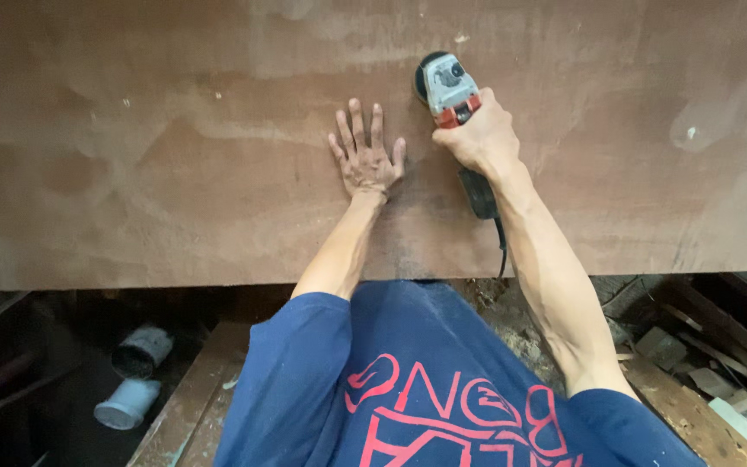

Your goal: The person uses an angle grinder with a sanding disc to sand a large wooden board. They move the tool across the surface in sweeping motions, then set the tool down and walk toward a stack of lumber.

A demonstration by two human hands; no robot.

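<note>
A large brown wooden board [175, 156] fills the upper part of the head view, dusty and pale in patches. My left hand [367, 156] lies flat on it, fingers spread, holding nothing. Just to the right, my right hand [477, 134] grips a corded grinder [448, 86] with a grey head and red band. Its round disc rests against the board. The black rear of the tool and its cable [501, 246] run back under my forearm toward the board's near edge.
Below the board's near edge, the floor is dark. Two white pipe pieces [131, 380] lie at lower left beside a wooden plank [188, 398]. Wood scraps and offcuts [693, 372] with sawdust are piled at lower right.
</note>
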